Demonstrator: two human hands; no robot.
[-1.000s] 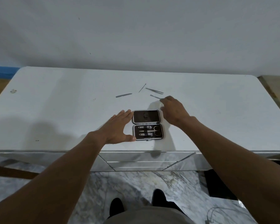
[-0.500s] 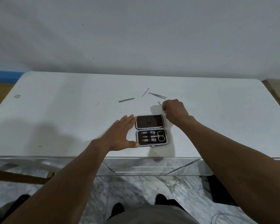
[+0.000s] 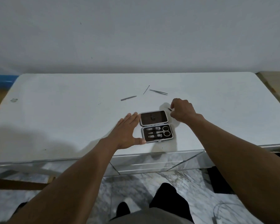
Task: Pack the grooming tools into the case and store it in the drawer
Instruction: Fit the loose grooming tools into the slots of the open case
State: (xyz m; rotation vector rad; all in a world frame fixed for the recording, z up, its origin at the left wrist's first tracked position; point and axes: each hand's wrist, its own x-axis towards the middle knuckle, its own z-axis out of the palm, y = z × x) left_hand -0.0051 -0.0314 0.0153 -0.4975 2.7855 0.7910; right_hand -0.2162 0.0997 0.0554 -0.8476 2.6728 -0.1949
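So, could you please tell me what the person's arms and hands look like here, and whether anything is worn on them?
Both forearms are bare up to the frame edge: no sleeves show. The left hand and right hand are bare too, with no gloves, and I can make out no rings, watch or bands. No cables or markings appear on either arm.

White tabletop (image 3: pixel 58 120) fills the middle of the frame. An open grooming case (image 3: pixel 155 126) lies flat near the front edge at center. Further up sit three loose tools: a nail file (image 3: pixel 128 98) up-left of the case, a thin pin-like tool (image 3: pixel 146 89) above it, tweezers (image 3: pixel 158 92) just right of that. Small smudge (image 3: pixel 14 100) at far left.
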